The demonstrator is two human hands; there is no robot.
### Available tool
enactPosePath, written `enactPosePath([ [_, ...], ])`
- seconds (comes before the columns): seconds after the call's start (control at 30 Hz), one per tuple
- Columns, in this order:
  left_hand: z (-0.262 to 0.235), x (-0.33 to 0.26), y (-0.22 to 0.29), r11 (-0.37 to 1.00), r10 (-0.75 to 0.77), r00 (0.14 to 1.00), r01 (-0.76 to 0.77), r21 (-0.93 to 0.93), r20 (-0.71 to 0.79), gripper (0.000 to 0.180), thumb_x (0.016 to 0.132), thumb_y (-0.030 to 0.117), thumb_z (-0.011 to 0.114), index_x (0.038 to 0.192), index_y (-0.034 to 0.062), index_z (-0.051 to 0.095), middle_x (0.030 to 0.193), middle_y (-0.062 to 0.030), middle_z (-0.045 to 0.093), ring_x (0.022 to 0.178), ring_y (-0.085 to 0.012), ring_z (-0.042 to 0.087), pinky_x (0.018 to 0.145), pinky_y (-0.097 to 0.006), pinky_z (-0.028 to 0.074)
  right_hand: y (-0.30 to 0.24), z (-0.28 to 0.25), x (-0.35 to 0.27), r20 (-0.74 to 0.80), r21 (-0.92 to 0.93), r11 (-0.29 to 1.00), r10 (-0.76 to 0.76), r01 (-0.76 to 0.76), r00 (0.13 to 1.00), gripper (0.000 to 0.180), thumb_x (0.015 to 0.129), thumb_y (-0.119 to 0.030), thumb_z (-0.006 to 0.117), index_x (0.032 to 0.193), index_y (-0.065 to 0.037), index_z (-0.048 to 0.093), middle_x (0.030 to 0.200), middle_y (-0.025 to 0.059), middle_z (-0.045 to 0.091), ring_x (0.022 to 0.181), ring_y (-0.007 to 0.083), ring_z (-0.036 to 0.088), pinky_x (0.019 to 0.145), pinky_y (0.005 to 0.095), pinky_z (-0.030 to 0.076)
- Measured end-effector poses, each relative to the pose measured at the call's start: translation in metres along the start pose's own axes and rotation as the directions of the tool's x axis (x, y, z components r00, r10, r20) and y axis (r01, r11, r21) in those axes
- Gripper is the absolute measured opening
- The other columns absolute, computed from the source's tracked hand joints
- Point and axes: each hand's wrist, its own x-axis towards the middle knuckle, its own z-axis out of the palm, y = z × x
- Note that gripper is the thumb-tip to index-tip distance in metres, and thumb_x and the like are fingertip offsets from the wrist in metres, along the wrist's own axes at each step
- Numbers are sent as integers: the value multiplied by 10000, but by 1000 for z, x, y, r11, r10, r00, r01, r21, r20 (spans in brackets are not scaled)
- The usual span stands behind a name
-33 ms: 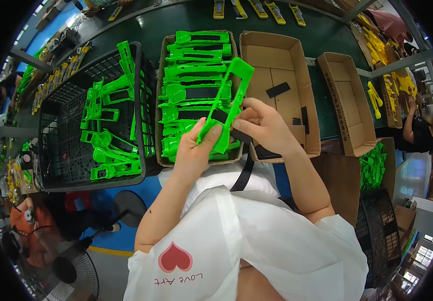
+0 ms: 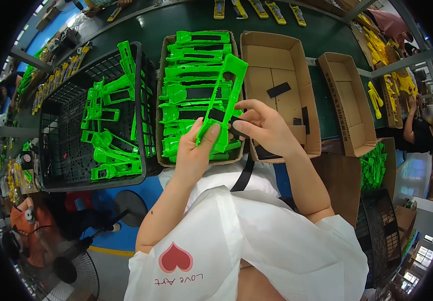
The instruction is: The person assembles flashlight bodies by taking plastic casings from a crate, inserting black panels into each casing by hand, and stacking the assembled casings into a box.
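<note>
My left hand (image 2: 199, 142) is closed around the lower end of a long green plastic frame (image 2: 235, 80), its thumb pressed on the near face. The frame tilts up and to the right and has a long opening, with a dark area low in it. My right hand (image 2: 265, 126) is beside the frame's right edge. A thin black strip (image 2: 233, 131) shows between its pinched fingers and the frame; the fingers hide most of it. Below the held frame, a cardboard box (image 2: 162, 75) holds a stack of similar green frames (image 2: 201, 72), several with dark panels in their openings.
On the left, a black plastic crate (image 2: 58, 145) contains loose green frames (image 2: 108, 150). An open cardboard box (image 2: 269, 55) to the right holds black rectangular plates (image 2: 278, 90). Farther right stands a narrow cardboard box (image 2: 344, 100). Yellow tools (image 2: 257, 9) lie at the far side.
The green frame has shifted slightly to the left and up at its far end. My right fingers have moved slightly left along with it.
</note>
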Motion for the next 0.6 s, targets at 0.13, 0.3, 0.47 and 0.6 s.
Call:
enactPosePath([
  [0.13,10,-5,3,937,69,978,-130,-324,-195,256,881,196,477,1011,-17,537,959,-94,580,826,-148,572,728,-244,451,17,4,-10,-144,3,994,-111,112,983,237,803,-32,566,1023,41,518,793,71,599,630,87,560,563,195,444],
  [0.3,23,-4,1,873,-4,957,-138,-467,-291,258,876,193,485,1001,-26,540,964,-119,585,859,-198,577,763,-282,451,26,19,1,-336,-488,813,-512,319,790,239,770,-37,593,1001,14,557,783,105,615,618,149,590,534,235,459],
  [0.47,16,-2,1,876,28,956,-164,-453,-291,244,875,180,485,992,-27,542,969,-121,582,869,-209,577,775,-293,452,40,15,0,88,-870,191,-848,455,523,256,735,-44,603,988,-34,562,822,149,605,638,244,591,552,282,482],
  [0.6,6,-6,0,937,56,976,-124,-326,-210,282,873,207,490,1018,-34,518,958,-119,580,862,-191,574,767,-280,454,28,15,-10,-338,-181,923,-383,340,860,173,842,-171,534,884,-6,507,728,80,598,536,73,542,486,200,427],
])
